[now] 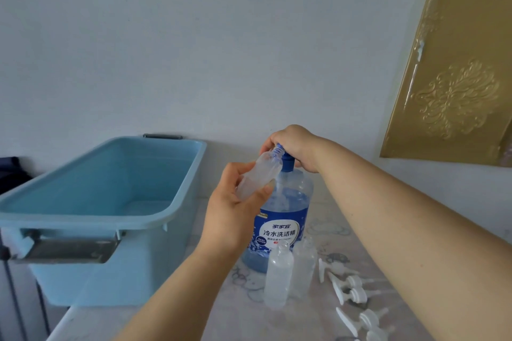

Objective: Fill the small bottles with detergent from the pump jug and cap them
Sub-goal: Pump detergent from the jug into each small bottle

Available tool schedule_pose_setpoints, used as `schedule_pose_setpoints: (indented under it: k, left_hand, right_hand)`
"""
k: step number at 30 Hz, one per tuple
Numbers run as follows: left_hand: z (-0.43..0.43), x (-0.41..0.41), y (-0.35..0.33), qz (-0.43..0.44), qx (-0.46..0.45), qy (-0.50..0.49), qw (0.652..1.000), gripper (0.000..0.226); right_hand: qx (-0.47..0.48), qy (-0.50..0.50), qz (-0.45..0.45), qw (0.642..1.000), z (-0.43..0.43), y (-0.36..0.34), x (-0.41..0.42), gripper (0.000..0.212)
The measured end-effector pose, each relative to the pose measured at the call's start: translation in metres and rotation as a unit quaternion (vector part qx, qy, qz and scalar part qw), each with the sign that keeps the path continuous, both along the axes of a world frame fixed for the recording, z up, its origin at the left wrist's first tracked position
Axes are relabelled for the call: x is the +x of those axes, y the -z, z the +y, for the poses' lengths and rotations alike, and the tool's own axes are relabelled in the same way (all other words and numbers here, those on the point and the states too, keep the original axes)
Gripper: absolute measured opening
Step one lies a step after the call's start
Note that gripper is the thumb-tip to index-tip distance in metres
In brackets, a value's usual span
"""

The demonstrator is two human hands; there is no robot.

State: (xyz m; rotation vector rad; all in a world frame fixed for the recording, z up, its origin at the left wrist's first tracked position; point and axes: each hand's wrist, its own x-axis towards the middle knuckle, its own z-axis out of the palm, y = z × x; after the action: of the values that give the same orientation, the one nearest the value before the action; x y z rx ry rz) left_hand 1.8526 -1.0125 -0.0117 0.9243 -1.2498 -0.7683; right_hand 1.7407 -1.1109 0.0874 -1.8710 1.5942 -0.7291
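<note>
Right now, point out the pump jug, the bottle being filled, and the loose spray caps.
pump jug [279,232], head view, on its blue label.
tilted small bottle [261,174], head view, mid-body.
spray caps [352,289], head view, one cap's collar.

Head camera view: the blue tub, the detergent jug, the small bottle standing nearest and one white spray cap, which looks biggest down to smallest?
1. Blue tub, by far.
2. Detergent jug.
3. Small standing bottle.
4. White spray cap.
The bottle and cap sit nearer the camera, yet still look smaller, so the order seems safe.
</note>
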Motion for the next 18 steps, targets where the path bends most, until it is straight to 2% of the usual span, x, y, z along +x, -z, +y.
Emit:
schedule_pose_setpoints:
  k: [6,18]
  left_hand:
    - [-0.007,0.004,-0.012,-0.023,-0.017,-0.009,1.0,0.018]
    - [-0.003,-0.001,0.004,0.0,0.001,-0.002,1.0,0.02]
  right_hand:
    - [-0.007,0.01,-0.052,0.999,-0.003,-0.012,-0.004,0.028]
    - [-0.006,-0.008,0.02,1.0,-0.003,0.0,0.0,0.035]
